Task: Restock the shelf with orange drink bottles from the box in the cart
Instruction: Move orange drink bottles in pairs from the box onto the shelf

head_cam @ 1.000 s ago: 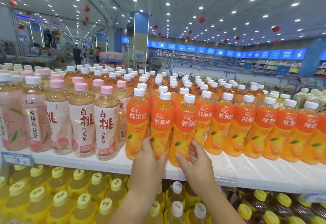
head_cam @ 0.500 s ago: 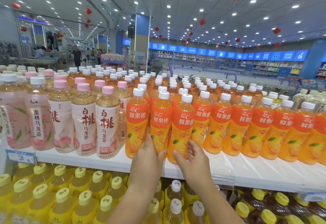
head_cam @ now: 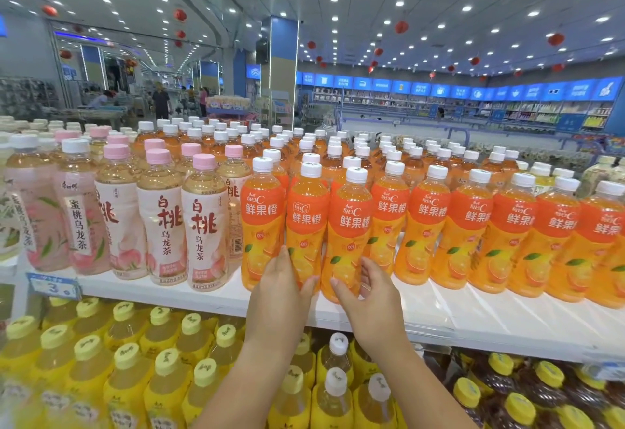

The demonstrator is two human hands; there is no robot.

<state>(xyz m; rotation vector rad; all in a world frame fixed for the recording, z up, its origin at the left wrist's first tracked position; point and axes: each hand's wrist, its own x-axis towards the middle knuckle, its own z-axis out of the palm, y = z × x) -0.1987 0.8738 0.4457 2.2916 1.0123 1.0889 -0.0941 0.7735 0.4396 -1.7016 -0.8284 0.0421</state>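
Orange plastic drink bottles (head_cam: 306, 225) line a white shelf (head_cam: 473, 313); left hand (head_cam: 280, 288) and right hand (head_cam: 368, 296), fingers loosely spread, touch two front bottles' bases without gripping.

The left hand (head_cam: 277, 290) covered the lower part of the second white-capped orange drink bottle (head_cam: 306, 222), and whether its fingers (head_cam: 283, 256) pressed the plastic could not be told. The right hand (head_cam: 368, 296) hid the base of the third orange bottle (head_cam: 348, 236). Both forearms ran off the bottom edge. The blue price tag (head_cam: 54, 286) on the white shelf (head_cam: 473, 320) was blurred past a "3". Distant shoppers (head_cam: 161, 100) were too small to make out.
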